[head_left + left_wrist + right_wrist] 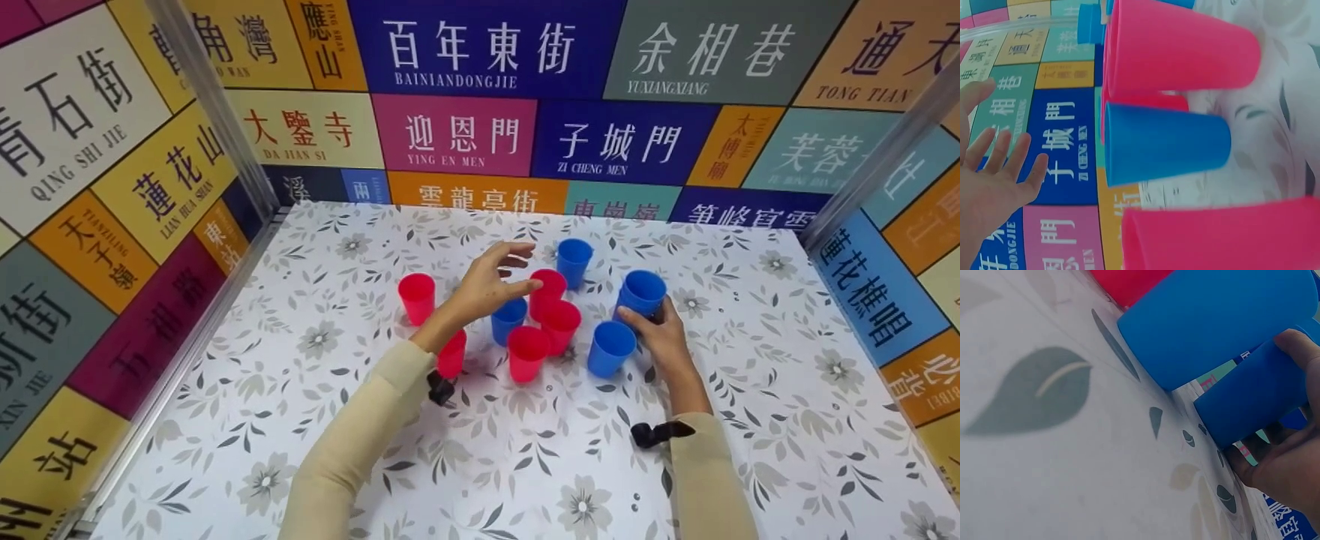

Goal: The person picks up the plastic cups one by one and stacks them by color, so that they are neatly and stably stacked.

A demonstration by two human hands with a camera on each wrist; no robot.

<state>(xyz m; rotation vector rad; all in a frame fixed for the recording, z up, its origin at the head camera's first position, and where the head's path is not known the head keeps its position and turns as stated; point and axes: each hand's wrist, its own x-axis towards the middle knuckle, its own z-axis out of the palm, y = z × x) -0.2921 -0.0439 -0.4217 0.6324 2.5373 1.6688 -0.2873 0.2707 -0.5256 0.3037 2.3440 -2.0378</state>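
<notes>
My left hand (491, 283) hovers over the middle cups with its fingers loosely spread and holds nothing. In the left wrist view the same hand (1002, 185) is apart from a blue cup (1168, 143) and a red cup (1185, 50). With thumb and fingers around it, my right hand (664, 334) grips a blue cup stack (643, 291), apparently two nested cups. The right wrist view shows the held cup's base (1241, 405) at or close to the tabletop. Just in front of it stands another blue cup (612, 350).
Red cups (528, 355) cluster mid-table beside a blue cup (509, 322). Another blue cup (574, 262) stands farther back. On the left are a red cup (417, 300) and one partly behind the left forearm (451, 354). Sign-patterned walls (457, 135) enclose the flowered tabletop (510, 465).
</notes>
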